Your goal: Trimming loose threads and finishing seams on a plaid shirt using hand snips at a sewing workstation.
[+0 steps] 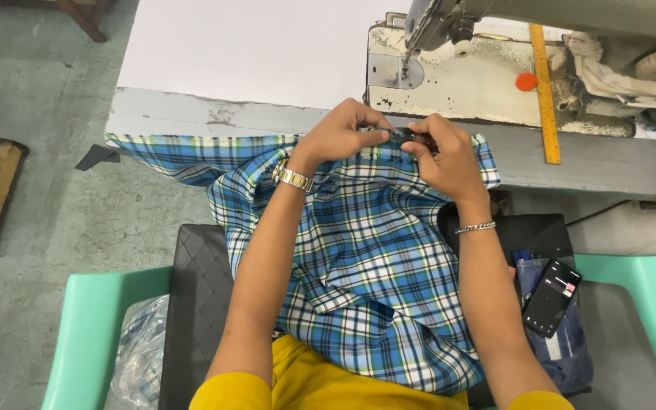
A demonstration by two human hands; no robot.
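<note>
At table edge, head view: your left hand [341,135] and right hand [443,156] both pinch shut on the top hem of the plaid shirt [366,266], fingertips nearly meeting. Shirt is blue/white/green check, soft woven cloth, draped from the table edge [214,118] down over your lap. Nearby: sewing machine [480,72] w/ worn cream bed just behind the hands, yellow ruler [545,95] on it, dark phone [551,297] on folded denim at your right, mint plastic chair [89,334].
</note>
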